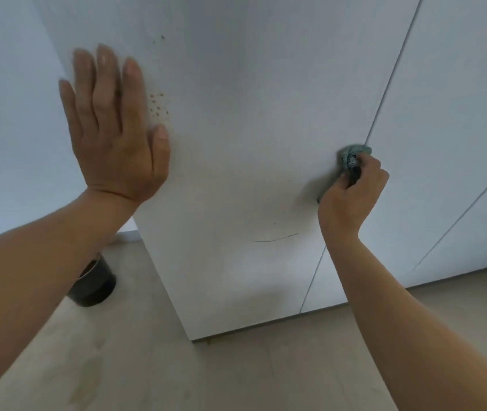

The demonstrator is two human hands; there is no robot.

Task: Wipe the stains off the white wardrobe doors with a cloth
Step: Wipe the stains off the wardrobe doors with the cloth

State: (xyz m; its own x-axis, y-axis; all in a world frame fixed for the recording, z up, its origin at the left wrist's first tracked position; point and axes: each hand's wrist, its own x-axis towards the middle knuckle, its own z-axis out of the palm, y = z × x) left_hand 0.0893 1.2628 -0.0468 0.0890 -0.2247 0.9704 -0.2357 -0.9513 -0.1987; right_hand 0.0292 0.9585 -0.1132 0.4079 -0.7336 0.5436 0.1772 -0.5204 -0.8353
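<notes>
1. Head view: one white wardrobe door (251,129) fills most of the frame. A seam (384,99) parts it from the next door on the right.
2. Left hand (114,129): fingers straight and spread, palm laid flat against the door near its left edge. It holds nothing. The fingertips are blurred.
3. Right hand (352,191): fingers curled round a bunched blue-green cloth (353,155), pressing it to the door's right edge, right at the seam.
4. Marks I can see:
   - a cluster of brown spots (158,105) just beside the left thumb and forefinger
   - a couple of darker specks (162,37) above that cluster
   - a thin curved line (276,238) lower on the door, below and left of the cloth
5. Progress, my judgement: the cloth is well apart from all three marks, so none of them is wiped yet. I see no mark round the cloth, and I cannot tell whether the patch under it is dirty. The doors to the right look clean at this sharpness.
6. Left to do: the spot cluster, the upper specks and the curved line. I log the task as early to middle.
7. Off-task: a dark round container (94,283) stands on the floor (236,366) left of the wardrobe, partly hidden by the left forearm.
</notes>
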